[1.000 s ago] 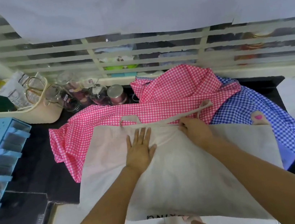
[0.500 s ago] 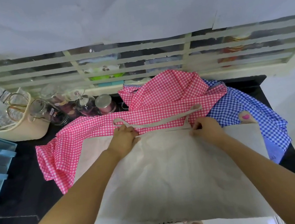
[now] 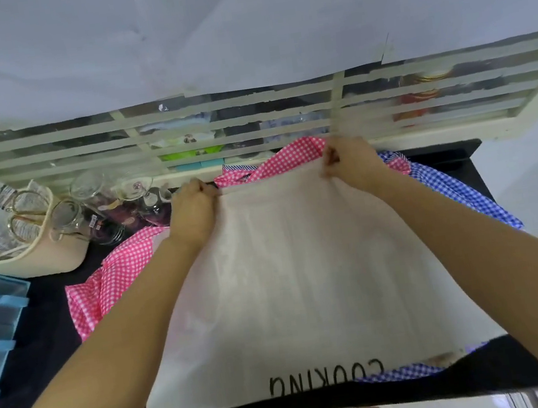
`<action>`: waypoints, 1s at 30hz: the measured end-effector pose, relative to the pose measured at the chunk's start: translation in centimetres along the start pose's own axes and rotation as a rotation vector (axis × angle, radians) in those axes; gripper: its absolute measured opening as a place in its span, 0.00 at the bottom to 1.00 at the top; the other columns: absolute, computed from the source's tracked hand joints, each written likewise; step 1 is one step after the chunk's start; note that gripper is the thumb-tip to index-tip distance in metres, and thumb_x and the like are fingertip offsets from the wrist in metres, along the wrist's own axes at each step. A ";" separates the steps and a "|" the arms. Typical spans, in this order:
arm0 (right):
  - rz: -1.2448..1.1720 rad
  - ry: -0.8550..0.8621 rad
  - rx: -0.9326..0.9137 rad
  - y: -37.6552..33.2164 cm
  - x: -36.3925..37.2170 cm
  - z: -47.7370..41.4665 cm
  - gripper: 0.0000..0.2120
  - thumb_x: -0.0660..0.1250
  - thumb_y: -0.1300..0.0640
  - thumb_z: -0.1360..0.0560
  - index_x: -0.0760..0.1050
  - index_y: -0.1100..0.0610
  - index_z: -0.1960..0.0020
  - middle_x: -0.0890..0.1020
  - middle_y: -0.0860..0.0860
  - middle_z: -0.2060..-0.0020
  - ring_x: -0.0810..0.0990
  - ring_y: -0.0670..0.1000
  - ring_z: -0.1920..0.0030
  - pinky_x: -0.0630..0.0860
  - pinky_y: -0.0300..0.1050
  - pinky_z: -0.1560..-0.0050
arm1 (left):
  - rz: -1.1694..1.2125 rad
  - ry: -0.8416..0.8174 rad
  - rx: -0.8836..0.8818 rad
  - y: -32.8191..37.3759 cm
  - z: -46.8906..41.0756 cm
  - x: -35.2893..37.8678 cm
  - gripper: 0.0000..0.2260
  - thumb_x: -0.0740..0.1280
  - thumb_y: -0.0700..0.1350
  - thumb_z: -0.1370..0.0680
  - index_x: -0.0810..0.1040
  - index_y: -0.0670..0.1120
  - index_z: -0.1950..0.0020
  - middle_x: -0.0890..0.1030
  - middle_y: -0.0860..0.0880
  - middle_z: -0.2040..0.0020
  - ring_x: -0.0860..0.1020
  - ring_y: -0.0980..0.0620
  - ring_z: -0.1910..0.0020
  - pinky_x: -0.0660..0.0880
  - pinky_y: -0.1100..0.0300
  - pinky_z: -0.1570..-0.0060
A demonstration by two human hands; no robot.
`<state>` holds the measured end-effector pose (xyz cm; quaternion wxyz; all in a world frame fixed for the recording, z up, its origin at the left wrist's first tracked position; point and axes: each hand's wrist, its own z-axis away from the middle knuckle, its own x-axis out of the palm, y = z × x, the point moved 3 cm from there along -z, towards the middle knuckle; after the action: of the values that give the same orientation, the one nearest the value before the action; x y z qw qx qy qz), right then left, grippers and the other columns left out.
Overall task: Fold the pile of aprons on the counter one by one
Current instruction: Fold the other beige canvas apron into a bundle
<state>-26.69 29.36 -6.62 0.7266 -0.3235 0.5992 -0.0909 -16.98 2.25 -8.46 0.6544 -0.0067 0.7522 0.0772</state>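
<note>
On the black counter (image 3: 474, 372), the cream apron (image 3: 297, 269) printed COOKING lies spread over a pink gingham apron (image 3: 106, 289) and a blue gingham apron (image 3: 449, 192). A beige basket (image 3: 44, 259) and glass jars (image 3: 102, 206) crowd the far left, the jars just beside the left hand (image 3: 192, 211). That hand and the right hand (image 3: 350, 164) each pinch the cream apron's far edge.

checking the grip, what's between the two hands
Head view: the top edge of the cream apron, left hand to right hand; the pink gingham apron shows just behind.
</note>
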 end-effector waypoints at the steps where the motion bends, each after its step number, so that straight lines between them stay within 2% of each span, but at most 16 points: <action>1: 0.061 0.005 0.018 0.1 0.2 -1.0 0.05 0.69 0.61 0.26 0.73 0.55 0.56 0.79 0.52 0.54 0.75 0.50 0.54 0.71 0.42 0.47 | 0.037 0.006 -0.043 0.7 -0.3 -0.3 0.14 0.63 0.33 0.25 0.78 0.37 0.40 0.75 0.35 0.47 0.74 0.36 0.48 0.69 0.47 0.50; 4: 0.173 0.013 0.067 1.1 1.4 -2.7 0.03 0.67 0.59 0.24 0.73 0.54 0.54 0.80 0.56 0.50 0.77 0.55 0.48 0.72 0.49 0.42 | 0.264 -0.059 -0.030 5.0 2.1 0.7 0.15 0.63 0.35 0.24 0.73 0.36 0.38 0.75 0.35 0.44 0.77 0.36 0.50 0.72 0.48 0.54; 5: 0.201 0.024 0.067 1.4 1.9 -2.7 0.01 0.65 0.58 0.23 0.74 0.55 0.52 0.79 0.57 0.49 0.77 0.57 0.46 0.71 0.50 0.41 | 0.328 -0.112 0.021 6.8 3.9 1.8 0.16 0.64 0.41 0.22 0.72 0.37 0.36 0.76 0.36 0.43 0.77 0.36 0.49 0.72 0.50 0.53; 7: 0.234 0.082 0.030 1.6 2.7 -1.7 0.08 0.63 0.59 0.23 0.76 0.58 0.46 0.78 0.58 0.43 0.73 0.59 0.40 0.67 0.51 0.36 | 0.306 -0.266 0.091 9.6 7.8 5.1 0.26 0.58 0.57 0.21 0.67 0.41 0.29 0.73 0.38 0.35 0.74 0.38 0.39 0.70 0.49 0.41; 9: 0.186 0.165 -0.058 1.3 3.5 1.7 0.11 0.65 0.63 0.24 0.75 0.60 0.42 0.74 0.58 0.38 0.69 0.58 0.35 0.62 0.48 0.32 | 0.167 -0.451 0.048 10.4 11.2 8.5 0.36 0.49 0.67 0.23 0.52 0.46 0.22 0.56 0.43 0.23 0.56 0.38 0.25 0.55 0.41 0.29; 11: 0.031 0.223 -0.094 1.2 4.1 6.7 0.11 0.67 0.65 0.27 0.75 0.60 0.44 0.74 0.56 0.41 0.70 0.54 0.39 0.63 0.40 0.37 | 0.119 -0.480 -0.007 9.6 13.5 11.0 0.40 0.38 0.72 0.27 0.41 0.50 0.21 0.41 0.48 0.21 0.41 0.42 0.23 0.41 0.38 0.28; 13: -0.124 0.281 0.002 2.8 5.0 12.5 0.10 0.67 0.66 0.27 0.74 0.58 0.47 0.75 0.51 0.47 0.73 0.51 0.46 0.66 0.37 0.46 | 0.157 -0.395 -0.028 9.0 15.0 11.6 0.41 0.31 0.73 0.29 0.40 0.52 0.22 0.40 0.48 0.21 0.39 0.45 0.23 0.37 0.40 0.28; 16: -0.310 0.372 0.303 5.9 6.1 21.0 0.09 0.69 0.60 0.26 0.73 0.54 0.48 0.77 0.47 0.53 0.75 0.44 0.59 0.69 0.35 0.55 | 0.273 -0.342 -0.092 9.3 16.2 11.3 0.34 0.36 0.66 0.25 0.38 0.51 0.23 0.41 0.45 0.21 0.39 0.46 0.23 0.34 0.44 0.28; 18: -0.397 0.472 0.510 8.1 6.3 24.9 0.13 0.73 0.57 0.28 0.72 0.55 0.47 0.76 0.49 0.56 0.74 0.44 0.60 0.73 0.41 0.53 | 0.327 -0.346 -0.075 10.6 17.1 10.7 0.34 0.36 0.63 0.25 0.38 0.49 0.23 0.39 0.46 0.22 0.38 0.47 0.23 0.31 0.46 0.29; 20: -0.516 0.586 0.723 10.7 6.1 27.3 0.21 0.76 0.55 0.31 0.70 0.59 0.45 0.74 0.53 0.55 0.74 0.50 0.57 0.75 0.49 0.48 | 0.352 -0.342 0.015 12.5 18.1 10.3 0.34 0.37 0.63 0.25 0.39 0.48 0.22 0.37 0.47 0.23 0.36 0.48 0.24 0.31 0.45 0.29; 23: -0.736 0.706 0.929 14.1 6.1 27.8 0.31 0.80 0.50 0.37 0.69 0.63 0.43 0.74 0.56 0.53 0.76 0.54 0.52 0.76 0.53 0.42 | 0.314 -0.397 0.090 14.6 19.6 10.6 0.35 0.34 0.65 0.26 0.35 0.49 0.24 0.34 0.48 0.24 0.35 0.47 0.24 0.35 0.40 0.29; 24: -0.817 0.721 0.960 14.9 6.1 27.6 0.30 0.80 0.50 0.36 0.69 0.62 0.45 0.75 0.56 0.55 0.77 0.53 0.54 0.77 0.52 0.44 | 0.286 -0.408 0.090 15.0 20.0 10.7 0.37 0.30 0.68 0.28 0.35 0.48 0.25 0.35 0.47 0.23 0.37 0.45 0.24 0.38 0.38 0.29; 26: -0.975 0.728 1.014 15.6 5.5 27.0 0.24 0.78 0.51 0.34 0.69 0.60 0.51 0.74 0.54 0.61 0.75 0.50 0.64 0.79 0.45 0.59 | 0.213 -0.443 0.067 15.4 20.2 10.5 0.41 0.22 0.70 0.33 0.33 0.48 0.26 0.38 0.45 0.22 0.39 0.44 0.23 0.41 0.36 0.29; 27: -1.030 0.717 1.054 16.2 5.3 26.6 0.22 0.78 0.50 0.34 0.70 0.60 0.51 0.75 0.55 0.61 0.73 0.48 0.67 0.76 0.42 0.67 | 0.185 -0.474 0.055 15.4 20.2 10.5 0.41 0.23 0.70 0.32 0.32 0.48 0.26 0.38 0.45 0.22 0.39 0.45 0.23 0.42 0.37 0.29; 28: -1.064 0.712 1.100 16.9 5.2 26.7 0.24 0.78 0.49 0.33 0.71 0.61 0.48 0.75 0.56 0.58 0.71 0.48 0.69 0.73 0.41 0.70 | 0.172 -0.503 0.052 15.4 20.2 10.3 0.37 0.29 0.69 0.27 0.32 0.48 0.25 0.37 0.45 0.22 0.38 0.46 0.23 0.42 0.37 0.28; 30: -1.068 0.711 1.158 18.0 5.0 26.6 0.32 0.78 0.49 0.33 0.70 0.66 0.39 0.77 0.60 0.52 0.72 0.49 0.69 0.72 0.42 0.73 | 0.187 -0.547 0.050 15.3 20.1 9.9 0.32 0.44 0.62 0.19 0.35 0.48 0.23 0.37 0.45 0.22 0.38 0.47 0.23 0.41 0.38 0.28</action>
<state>-5.20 50.27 -19.15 0.4064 -0.0930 0.4181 -0.8071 -0.35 20.75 -19.20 0.8230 0.0999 0.5467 0.1177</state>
